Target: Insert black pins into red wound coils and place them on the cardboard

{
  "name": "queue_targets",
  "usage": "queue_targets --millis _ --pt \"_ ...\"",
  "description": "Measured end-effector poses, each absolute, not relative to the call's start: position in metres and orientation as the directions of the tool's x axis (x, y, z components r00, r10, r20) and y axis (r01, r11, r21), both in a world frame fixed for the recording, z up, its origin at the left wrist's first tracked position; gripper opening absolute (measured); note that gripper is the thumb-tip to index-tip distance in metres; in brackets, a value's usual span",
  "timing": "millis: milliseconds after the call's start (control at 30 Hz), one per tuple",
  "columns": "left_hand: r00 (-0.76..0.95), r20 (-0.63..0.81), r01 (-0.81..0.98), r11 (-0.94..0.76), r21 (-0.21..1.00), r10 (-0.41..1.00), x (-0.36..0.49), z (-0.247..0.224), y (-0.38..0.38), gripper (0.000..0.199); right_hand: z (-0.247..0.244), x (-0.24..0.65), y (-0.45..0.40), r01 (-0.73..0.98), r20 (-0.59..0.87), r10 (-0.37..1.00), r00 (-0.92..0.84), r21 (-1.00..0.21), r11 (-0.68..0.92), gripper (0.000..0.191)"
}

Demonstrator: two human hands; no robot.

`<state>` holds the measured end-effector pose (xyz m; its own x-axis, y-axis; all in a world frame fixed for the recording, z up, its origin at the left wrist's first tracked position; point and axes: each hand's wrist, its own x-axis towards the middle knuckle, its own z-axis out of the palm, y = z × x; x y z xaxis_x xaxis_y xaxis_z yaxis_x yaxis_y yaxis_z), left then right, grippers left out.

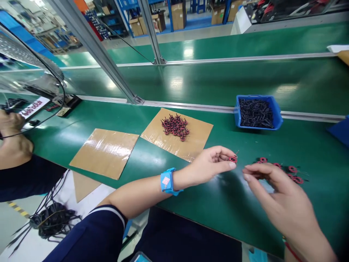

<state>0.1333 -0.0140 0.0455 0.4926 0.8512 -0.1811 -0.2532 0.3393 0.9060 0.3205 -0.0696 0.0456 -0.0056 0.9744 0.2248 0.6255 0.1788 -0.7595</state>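
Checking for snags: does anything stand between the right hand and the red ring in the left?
Nothing visible: only a gap over the green table separates the right hand from the red ring in the left hand.

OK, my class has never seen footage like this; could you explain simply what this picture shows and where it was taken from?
There is no robot: these are a person's bare hands, seen by a head-worn camera looking forward and down. The left hand pinches a small red-and-black ring. The right hand is close by; whether it grips anything is unclear. On the green table lie more loose rings, a heap of similar pieces on a cardboard sheet, and a blue bin of small black pieces. At far left is another person's arm.
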Motion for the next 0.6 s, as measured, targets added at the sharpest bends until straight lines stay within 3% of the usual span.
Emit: queue_targets --millis 267,433,600 --pt "0.49 -0.135 -0.14 0.231 0.963 0.861 0.107 0.048 -0.024 0.023 0.055 0.284 -0.06 0.617 0.38 0.907 -0.179 -0.675 0.405 0.011" --pt "0.487 -0.119 -0.103 0.192 0.976 0.865 0.099 0.046 -0.023 0.02 0.055 0.28 -0.056 0.559 0.449 0.834 -0.321 -0.621 0.55 0.022" --pt "0.496 -0.113 -0.111 0.192 0.975 0.861 0.097 0.044 -0.024 0.02 0.052 0.279 -0.056 0.534 0.455 0.813 -0.363 -0.613 0.582 0.028"
